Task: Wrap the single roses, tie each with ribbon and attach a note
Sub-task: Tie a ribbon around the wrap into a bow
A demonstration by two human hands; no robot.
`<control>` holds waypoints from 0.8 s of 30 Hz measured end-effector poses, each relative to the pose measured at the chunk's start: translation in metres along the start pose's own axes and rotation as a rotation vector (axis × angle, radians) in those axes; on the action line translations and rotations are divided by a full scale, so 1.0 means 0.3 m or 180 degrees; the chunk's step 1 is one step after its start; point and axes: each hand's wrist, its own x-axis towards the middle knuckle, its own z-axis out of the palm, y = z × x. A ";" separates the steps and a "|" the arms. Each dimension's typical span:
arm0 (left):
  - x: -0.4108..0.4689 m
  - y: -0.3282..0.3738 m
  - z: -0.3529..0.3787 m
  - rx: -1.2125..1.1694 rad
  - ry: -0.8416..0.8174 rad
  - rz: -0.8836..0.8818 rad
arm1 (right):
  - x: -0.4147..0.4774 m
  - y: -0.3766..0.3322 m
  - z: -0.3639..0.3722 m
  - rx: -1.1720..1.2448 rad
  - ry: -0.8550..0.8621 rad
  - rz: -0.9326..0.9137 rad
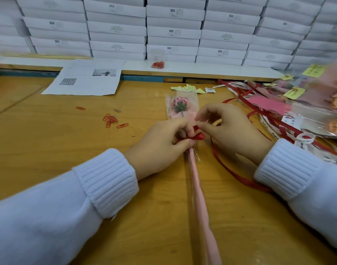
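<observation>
A single pink rose (180, 105) in a clear and pink wrapper lies on the wooden table (49, 142), head away from me, its long pink stem wrap (200, 197) running toward me. A red ribbon (197, 136) forms a loop around the wrap just below the head. My left hand (163, 144) pinches the ribbon and stem at the loop. My right hand (230, 129) pinches the ribbon's other end just above it. The ribbon's loose tail (238, 177) trails under my right wrist. Small yellow notes (188, 88) lie behind the rose.
Wrapped roses with yellow notes (316, 104) and a tangle of red and white ribbons (274, 119) pile at the right. Red paper clips (111, 119) lie scattered left of the rose. A printed sheet (85, 79) lies at the back left. White boxes (173, 31) are stacked behind.
</observation>
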 end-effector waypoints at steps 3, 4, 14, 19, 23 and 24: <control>0.003 0.000 -0.005 0.0009 0.0011 -0.0021 | -0.010 -0.026 -0.019 -0.0238 -0.0190 -0.0660; 0.004 0.000 -0.006 0.0002 -0.0018 -0.0041 | -0.013 -0.028 -0.022 -0.0273 -0.0341 -0.0794; 0.003 0.006 -0.015 -0.0329 0.0116 -0.0179 | -0.018 -0.024 -0.011 -0.0995 -0.0289 -0.1092; 0.010 -0.007 -0.016 -0.0577 0.0406 -0.0588 | -0.016 -0.025 -0.015 -0.0872 -0.0514 -0.1104; 0.014 -0.010 -0.014 -0.0643 0.0462 -0.0768 | -0.022 -0.027 -0.015 -0.0848 -0.0765 -0.1235; 0.013 -0.009 -0.014 -0.0663 0.0455 -0.0781 | -0.025 -0.030 -0.017 -0.0844 -0.0786 -0.1297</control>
